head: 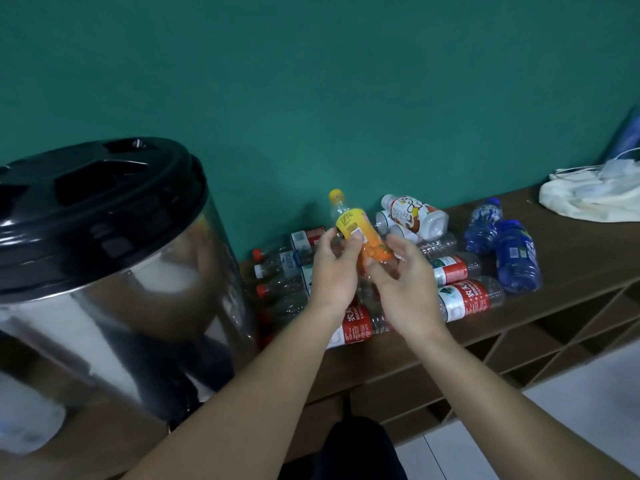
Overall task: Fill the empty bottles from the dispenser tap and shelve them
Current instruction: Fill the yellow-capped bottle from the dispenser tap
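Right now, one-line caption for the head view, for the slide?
Left hand grips a capped yellow-label bottle above empty bottles on the wooden counter; right hand open beside it.

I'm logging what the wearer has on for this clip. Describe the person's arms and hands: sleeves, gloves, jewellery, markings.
Both forearms are bare right up to the frame's lower edge, with no sleeves showing. The left hand and right hand wear no gloves. No rings, watch, bracelets or markings are visible on the sides facing the camera. Fingernails look short and unpainted, though motion blur limits detail.
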{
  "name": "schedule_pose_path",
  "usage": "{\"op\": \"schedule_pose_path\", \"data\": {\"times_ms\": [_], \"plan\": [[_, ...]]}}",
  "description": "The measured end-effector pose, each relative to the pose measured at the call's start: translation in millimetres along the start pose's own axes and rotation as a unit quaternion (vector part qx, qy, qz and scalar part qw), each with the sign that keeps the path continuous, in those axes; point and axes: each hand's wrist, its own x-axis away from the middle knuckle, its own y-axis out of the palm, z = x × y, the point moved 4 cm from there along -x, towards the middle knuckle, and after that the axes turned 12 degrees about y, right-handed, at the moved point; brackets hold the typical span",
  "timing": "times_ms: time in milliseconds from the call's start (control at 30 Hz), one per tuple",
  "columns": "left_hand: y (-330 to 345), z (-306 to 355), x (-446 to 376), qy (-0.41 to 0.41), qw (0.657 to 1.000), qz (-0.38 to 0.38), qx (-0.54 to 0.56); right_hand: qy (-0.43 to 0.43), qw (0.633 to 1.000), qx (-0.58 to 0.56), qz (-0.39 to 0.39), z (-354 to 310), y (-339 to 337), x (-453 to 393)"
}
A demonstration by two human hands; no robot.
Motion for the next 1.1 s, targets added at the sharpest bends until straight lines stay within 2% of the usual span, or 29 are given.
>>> {"op": "schedule_pose_path", "data": {"times_ms": [67, 200, 300, 467, 600, 767, 867, 967, 1100], "plan": [[-8, 14, 14, -0.014, 0.998, 0.008, 0.058, 0.008, 0.998, -0.042, -0.043, -4, -7, 28], [-27, 40, 57, -0.004, 0.993, -0.02, 0.118, -0.003, 0.994, -0.034, -0.106, -17, -24, 66], [-45, 55, 101, 0.032, 0.994, -0.046, 0.098, -0.026, 0.992, -0.028, -0.117, -41, -29, 86], [-78, 57, 165, 0.103, 0.99, -0.091, -0.039, -0.052, 0.99, 0.032, -0.13, -74, -15, 118], [-101, 49, 200, 0.096, 0.99, -0.074, -0.066, -0.061, 0.982, 0.131, -0.121, -78, -1, 149], [-127, 41, 234, 0.089, 0.993, -0.069, -0.041, -0.084, 0.972, 0.179, -0.123, -66, 16, 184], [-141, 32, 249, 0.095, 0.991, -0.072, -0.064, -0.108, 0.96, 0.222, -0.133, -65, 23, 195], [-154, 23, 263, 0.088, 0.989, -0.079, -0.085, -0.153, 0.938, 0.297, -0.094, -70, 24, 195], [-166, 15, 276, 0.093, 0.988, -0.082, -0.096, -0.185, 0.878, 0.434, -0.076, -71, 33, 193]]}}
